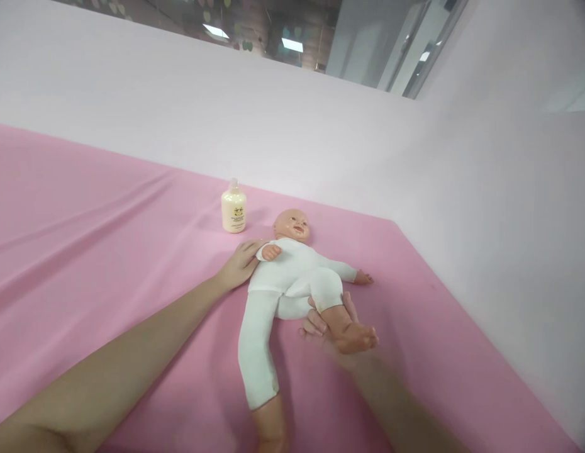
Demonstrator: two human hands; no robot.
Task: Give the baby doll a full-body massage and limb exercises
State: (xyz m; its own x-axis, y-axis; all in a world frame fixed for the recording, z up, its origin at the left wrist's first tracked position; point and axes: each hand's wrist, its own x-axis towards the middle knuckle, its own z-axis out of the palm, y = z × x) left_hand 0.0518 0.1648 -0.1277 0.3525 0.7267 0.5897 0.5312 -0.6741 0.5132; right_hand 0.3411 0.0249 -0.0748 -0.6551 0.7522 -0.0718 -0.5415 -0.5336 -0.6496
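A baby doll point(292, 267) in a white cloth suit lies on its back on the pink sheet, its head at the far end. Against the doll's side and upper arm, at the left, rests my left hand point(240, 263). Its fingers are stretched out, and their tips are partly hidden by the doll's sleeve. My right hand point(316, 322) is wrapped from below around the doll's bent leg point(339, 319), near the ankle. That leg hides much of the palm. The doll's other leg point(259, 352) lies straight toward me, its foot cut off by the frame's lower edge.
A pump bottle point(234, 212) of pale yellow liquid stands upright beyond my left hand, left of the doll's head. The pink sheet point(108, 251) has creases at the left. White walls point(292, 145) border it at the back and right, with a window point(273, 38) above.
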